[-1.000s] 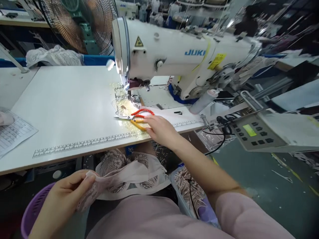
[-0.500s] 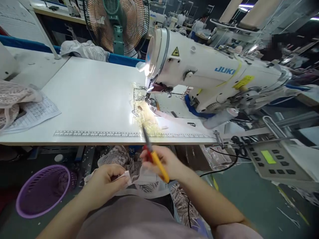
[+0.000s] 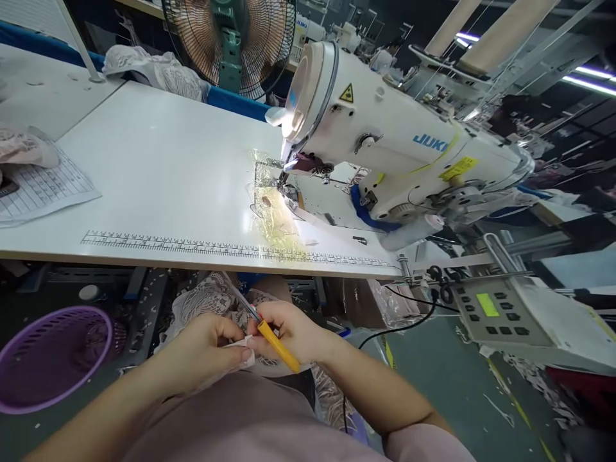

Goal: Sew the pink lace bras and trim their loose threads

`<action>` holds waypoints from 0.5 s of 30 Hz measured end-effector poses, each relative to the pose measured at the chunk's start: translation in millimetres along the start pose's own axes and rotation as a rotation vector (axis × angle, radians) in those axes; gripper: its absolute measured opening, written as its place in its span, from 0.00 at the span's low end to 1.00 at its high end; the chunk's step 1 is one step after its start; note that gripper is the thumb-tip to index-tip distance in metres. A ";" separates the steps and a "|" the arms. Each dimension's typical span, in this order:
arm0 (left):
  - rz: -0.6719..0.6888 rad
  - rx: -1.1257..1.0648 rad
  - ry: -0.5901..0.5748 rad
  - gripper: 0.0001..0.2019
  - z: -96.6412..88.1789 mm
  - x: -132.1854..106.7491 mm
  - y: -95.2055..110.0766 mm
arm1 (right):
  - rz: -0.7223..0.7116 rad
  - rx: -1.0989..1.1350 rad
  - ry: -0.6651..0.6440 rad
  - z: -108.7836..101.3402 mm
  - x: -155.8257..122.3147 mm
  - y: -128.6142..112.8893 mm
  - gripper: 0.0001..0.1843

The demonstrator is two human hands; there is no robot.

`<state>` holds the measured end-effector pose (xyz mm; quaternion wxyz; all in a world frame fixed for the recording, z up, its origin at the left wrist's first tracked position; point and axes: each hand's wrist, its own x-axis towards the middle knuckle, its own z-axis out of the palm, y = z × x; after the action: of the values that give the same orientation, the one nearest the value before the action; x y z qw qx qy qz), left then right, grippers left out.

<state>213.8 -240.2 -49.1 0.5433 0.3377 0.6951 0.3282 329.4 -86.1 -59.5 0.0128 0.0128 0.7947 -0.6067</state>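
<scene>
Over my lap, my left hand [image 3: 206,350] pinches the edge of a pale pink lace fabric piece [image 3: 240,353]. My right hand [image 3: 293,330] grips yellow-handled thread snips [image 3: 272,339], whose blades point up and left beside the fabric. Both hands meet below the front edge of the white sewing table [image 3: 144,186]. More lace fabric [image 3: 206,301] hangs under the table behind my hands. A white JUKI sewing machine [image 3: 394,147] stands on the table, its lamp lighting the needle area.
A purple basket [image 3: 48,359] sits on the floor at lower left. A paper sheet [image 3: 43,189] lies on the table's left edge. A fan [image 3: 231,38] stands behind. A control panel [image 3: 491,308] hangs at the right, with a black cable below.
My right hand picked the snips up from the table by the machine and brought them down to my lap. My left hand with the fabric moved right to meet it.
</scene>
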 end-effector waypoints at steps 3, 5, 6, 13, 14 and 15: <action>0.002 -0.006 -0.007 0.13 1.0 3.4 0.6 | -0.036 -0.119 0.004 -2.0 2.0 -0.6 0.21; -0.002 0.001 0.029 0.13 1.9 4.8 2.1 | -0.025 -0.176 -0.001 -4.9 2.0 2.5 0.24; -0.005 -0.002 0.043 0.13 2.0 5.3 2.7 | -0.020 -0.202 -0.018 -7.0 1.0 5.5 0.26; -0.028 -0.079 -0.016 0.13 -5.0 8.2 4.7 | 0.039 -0.327 -0.310 -23.9 -28.4 42.0 0.40; -0.026 -0.075 -0.028 0.13 -6.5 8.8 5.0 | 0.053 -0.326 -0.342 -24.3 -33.8 45.9 0.40; -0.026 -0.071 -0.041 0.13 -7.8 9.5 5.1 | 0.065 -0.322 -0.366 -24.0 -38.6 48.6 0.40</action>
<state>205.1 -230.3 -48.4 0.5732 0.3158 0.6760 0.3387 369.6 -50.3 -98.7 0.1778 -0.0741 0.8649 -0.4636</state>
